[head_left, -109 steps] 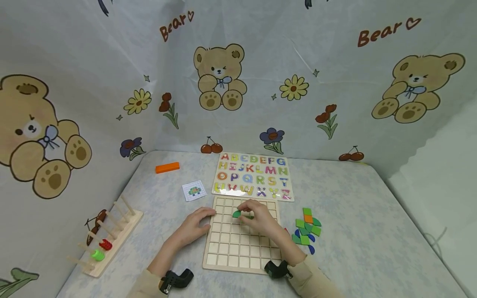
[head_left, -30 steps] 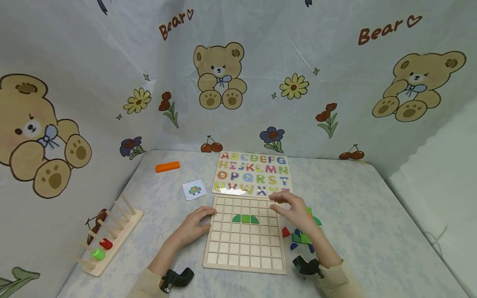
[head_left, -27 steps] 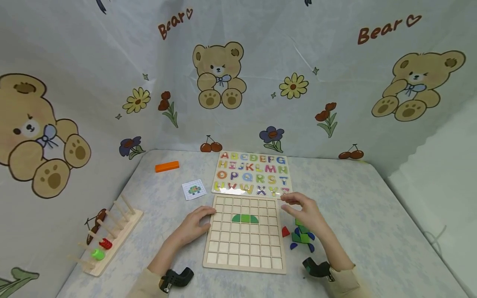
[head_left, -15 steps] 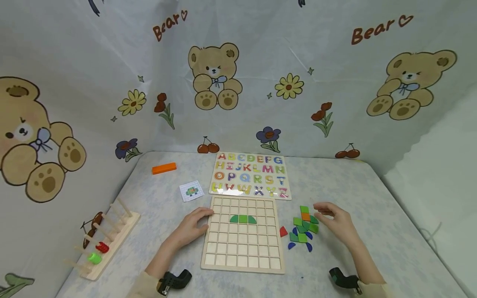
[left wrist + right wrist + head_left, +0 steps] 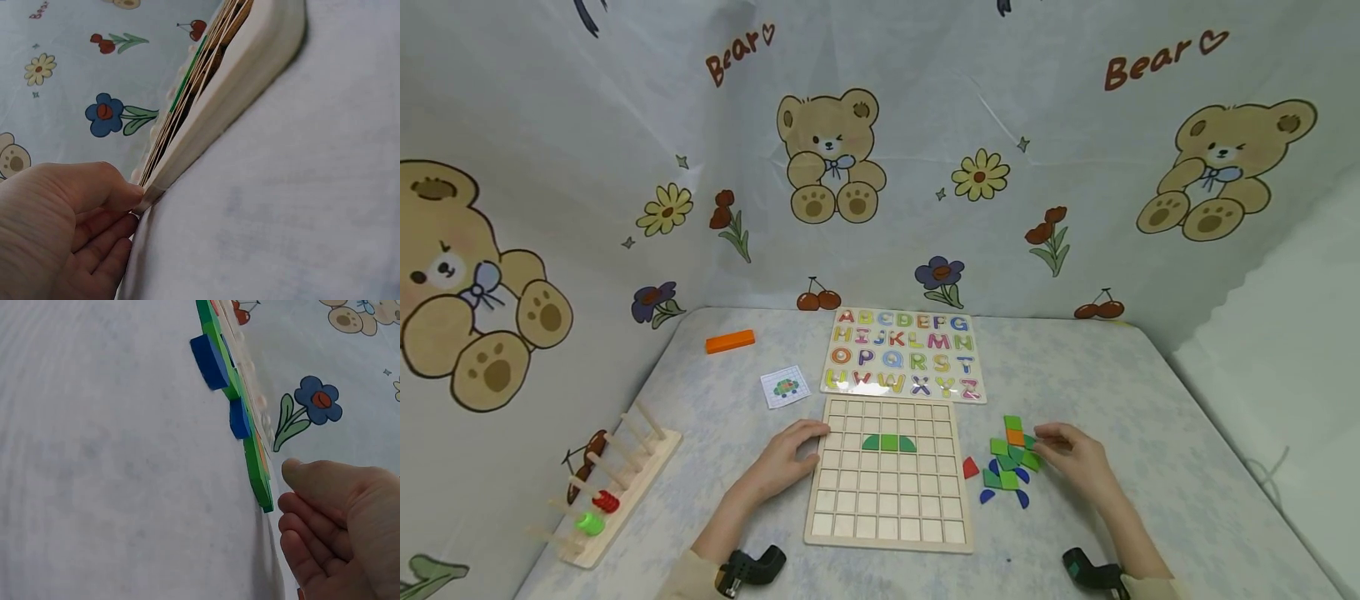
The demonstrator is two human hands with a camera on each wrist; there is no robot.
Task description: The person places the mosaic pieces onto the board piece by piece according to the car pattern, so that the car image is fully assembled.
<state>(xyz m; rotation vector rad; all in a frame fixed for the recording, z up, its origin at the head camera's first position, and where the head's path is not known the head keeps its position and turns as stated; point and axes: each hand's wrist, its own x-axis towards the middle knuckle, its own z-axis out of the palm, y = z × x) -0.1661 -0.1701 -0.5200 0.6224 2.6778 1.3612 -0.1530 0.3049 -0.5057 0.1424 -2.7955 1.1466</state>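
Note:
My left hand [image 5: 786,457] touches the left edge of a wooden grid board [image 5: 886,546] with its thumb and fingertips; the left wrist view shows the thumb right at the board's rim [image 5: 237,87]. A green square [image 5: 889,442] lies in the grid, flanked by two dark green quarter-circle tiles [image 5: 871,442]. On the right, my right hand [image 5: 1078,462] hovers at the far side of a cluster of tiles, its fingertips close to a dark green tile [image 5: 1029,441]. In the right wrist view, thumb and fingers hold nothing and stand apart from the green tiles [image 5: 255,472].
Blue half-round tiles [image 5: 987,496], an orange square [image 5: 1015,437] and a red tile [image 5: 971,467] lie right of the board. Behind it is an alphabet board [image 5: 905,350]. Leftward are a pattern card [image 5: 785,387], an orange block [image 5: 730,341] and a peg rack [image 5: 625,504].
The right hand has left the grid, where it was placing a green quarter-circle, and moved right past the loose tiles, then slightly down toward them. The left hand stays at the board's edge.

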